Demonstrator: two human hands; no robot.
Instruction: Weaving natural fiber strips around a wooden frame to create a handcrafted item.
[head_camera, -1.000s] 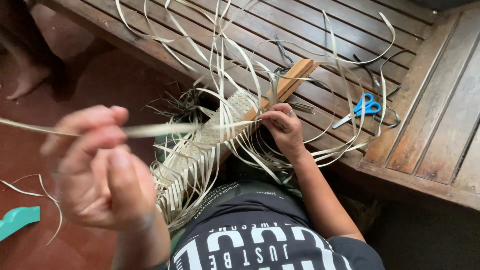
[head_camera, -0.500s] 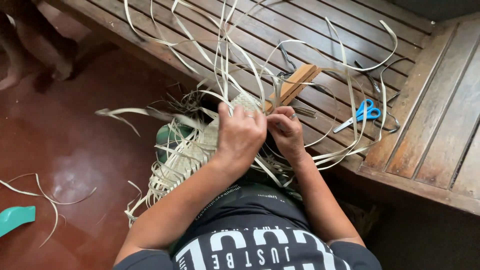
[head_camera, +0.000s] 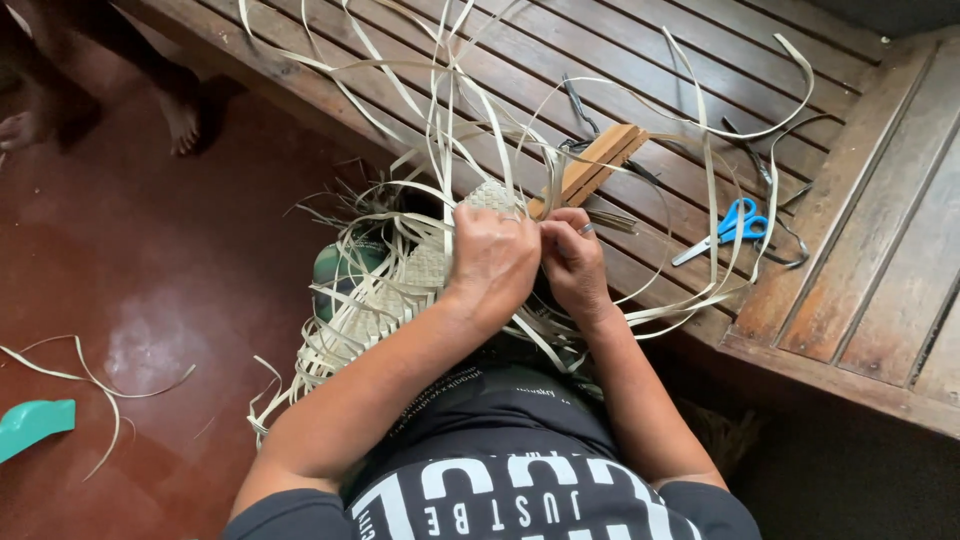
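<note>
both hands pinch pale strips on the woven mat (head_camera: 400, 290), left hand (head_camera: 492, 262) touching right hand (head_camera: 572, 262), just left of the blue scissors (head_camera: 722, 228). keep strips flat and snug, i'd say.

Pale straw-coloured strips (head_camera: 520, 110), woven mat (head_camera: 400, 290) same tone in a checker weave. Scissors (head_camera: 728, 228) have bright blue handles; bench (head_camera: 880, 280) is dark reddish-brown slatted wood, floor (head_camera: 130, 300) glossy red-brown. Teal plastic piece (head_camera: 35, 425) at left; shirt (head_camera: 500, 490) black with white lettering.
</note>
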